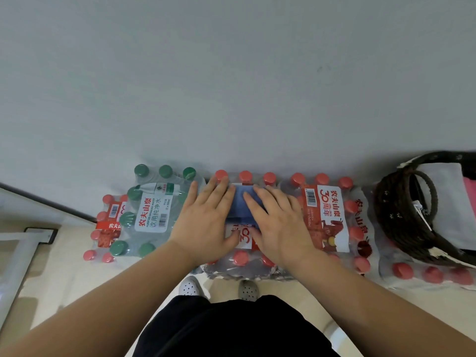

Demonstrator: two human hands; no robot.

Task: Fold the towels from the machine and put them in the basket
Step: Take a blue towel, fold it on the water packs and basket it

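Seen from above, a person leans over shrink-wrapped packs of bottled water set on the floor against a pale wall. A small blue towel [242, 203], folded to a narrow rectangle, lies on top of the middle red-capped pack [244, 261]. Both hands press flat on this towel, fingers spread and extended, gripping nothing. The left hand [208, 222] covers the towel's left edge; the right hand [278, 222] covers its right edge, so that only a strip of blue shows between them. The thumbs lie just below the towel, on the pack's red and white label. To the right of the towel, beyond another red-capped pack [332, 217], a dark woven basket [401, 217] with a loop handle rests on further bottles; inside it lie a white folded cloth [445, 199] and a sliver of pink cloth [470, 189]. To the left of the towel stands a green-capped pack [149, 212]. Below the towel, the person's black clothing and two perforated shoes show.
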